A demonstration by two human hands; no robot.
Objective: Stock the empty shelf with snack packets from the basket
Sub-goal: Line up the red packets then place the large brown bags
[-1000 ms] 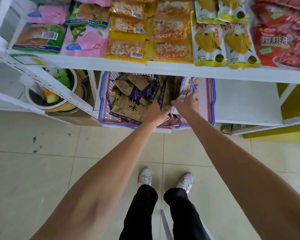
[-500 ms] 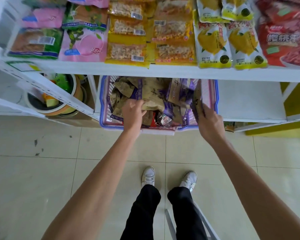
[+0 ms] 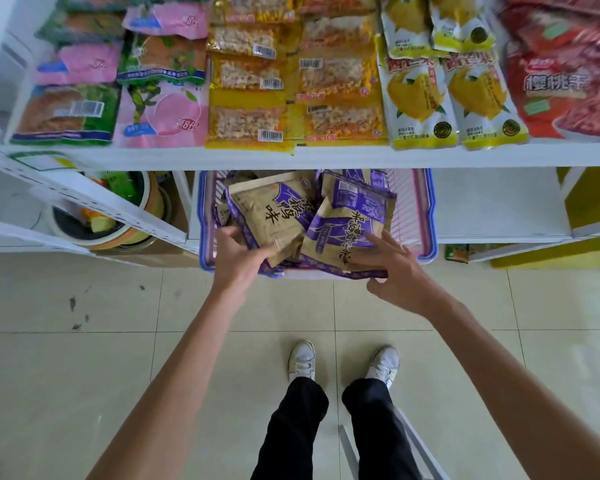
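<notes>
A blue-rimmed pink basket (image 3: 426, 216) sits on the lower white shelf, filled with several tan-and-purple snack packets. My left hand (image 3: 238, 261) grips the lower corner of one packet (image 3: 269, 211) and holds it tilted up over the pile. Beside it, my right hand (image 3: 397, 270) pinches a second packet (image 3: 343, 233), fingers spread on its face and thumb under its bottom edge. To the right of the basket, the lower shelf (image 3: 499, 202) is bare white.
The upper shelf (image 3: 326, 159) overhangs the basket and carries rows of green, pink, yellow and red packets. A round tub (image 3: 94, 233) stands lower left behind a slanted white rail. My feet stand on tiled floor below; a metal frame (image 3: 412, 441) is beside my right leg.
Both hands have raised packets out of the pile. My right hand moved from the basket's right edge towards the middle. My left hand now holds a packet up.
</notes>
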